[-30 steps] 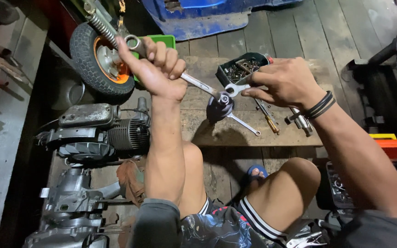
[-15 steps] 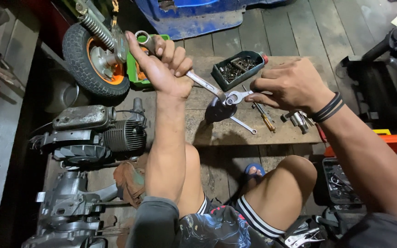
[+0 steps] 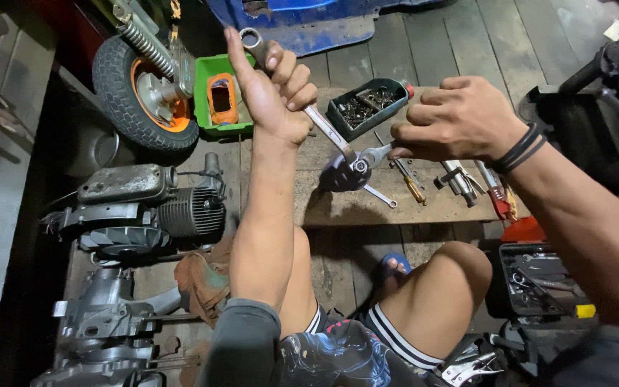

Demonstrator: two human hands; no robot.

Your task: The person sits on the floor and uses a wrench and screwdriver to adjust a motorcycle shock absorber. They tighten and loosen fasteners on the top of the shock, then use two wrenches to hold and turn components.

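Observation:
My left hand [image 3: 275, 89] grips a long combination wrench [image 3: 324, 129], its ring end sticking up above my fist. Its lower end meets a small dark metal part [image 3: 344, 174] held above a low wooden board [image 3: 367, 204]. My right hand [image 3: 453, 118] is closed on a second wrench [image 3: 375, 155] whose open jaw sits on the same part. Both wrenches cross at a bolt on that part. My bare knees are below the board.
A dark tray of bolts [image 3: 368, 106], screwdrivers [image 3: 410, 185] and pliers [image 3: 497, 201] lie on the board. A green bin [image 3: 222, 100] and a small tyre [image 3: 137, 93] stand at upper left. Engine parts [image 3: 145, 208] lie left; a tool case [image 3: 539, 279] is right.
The view has shifted so both hands sit a little higher and closer. My left hand with the long wrench has swung slightly upward; the right hand stays on its wrench.

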